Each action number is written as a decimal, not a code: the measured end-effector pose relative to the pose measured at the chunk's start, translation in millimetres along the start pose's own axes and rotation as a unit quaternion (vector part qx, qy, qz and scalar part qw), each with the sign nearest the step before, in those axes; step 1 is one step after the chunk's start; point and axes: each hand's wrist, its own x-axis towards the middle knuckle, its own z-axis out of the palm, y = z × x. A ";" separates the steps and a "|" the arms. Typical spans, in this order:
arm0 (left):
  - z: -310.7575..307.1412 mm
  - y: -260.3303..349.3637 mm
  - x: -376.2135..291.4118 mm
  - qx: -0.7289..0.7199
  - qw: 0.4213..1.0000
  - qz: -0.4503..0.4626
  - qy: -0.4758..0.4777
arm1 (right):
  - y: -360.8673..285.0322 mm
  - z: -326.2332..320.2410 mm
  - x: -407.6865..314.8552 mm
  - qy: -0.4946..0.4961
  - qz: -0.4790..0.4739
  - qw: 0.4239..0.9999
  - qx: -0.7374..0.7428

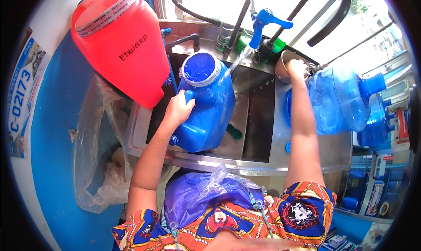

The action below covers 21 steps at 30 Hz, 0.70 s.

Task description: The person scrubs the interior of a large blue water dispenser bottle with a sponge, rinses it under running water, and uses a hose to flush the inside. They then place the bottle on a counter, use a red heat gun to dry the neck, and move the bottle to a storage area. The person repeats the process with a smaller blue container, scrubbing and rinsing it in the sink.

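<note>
My left hand [179,109] grips the handle of a blue plastic water container [210,116], which leans in a stainless steel sink [260,126]. The container's wide round mouth faces up and carries a printed seal band. Water runs from a tap with a blue lever handle [261,26] onto the container's right shoulder. My right hand [297,68] reaches into a bowl [283,67] at the sink's back right corner. A bit of something yellowish shows by its fingers, which are mostly hidden. A dark green brush or pad [234,131] lies on the sink floor.
A large red container [131,63] bearing writing stands left of the sink. A clear round water bottle [338,100] lies on the right counter, near a small blue cap [288,147]. A plastic bag [88,165] hangs at left. Black pipes [241,21] rise behind the sink.
</note>
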 end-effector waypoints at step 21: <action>-5.4 -0.3 77.7 -0.093 0.992 -0.056 -0.064 | -151.9 -0.4 -157.4 -0.052 -0.460 0.665 0.586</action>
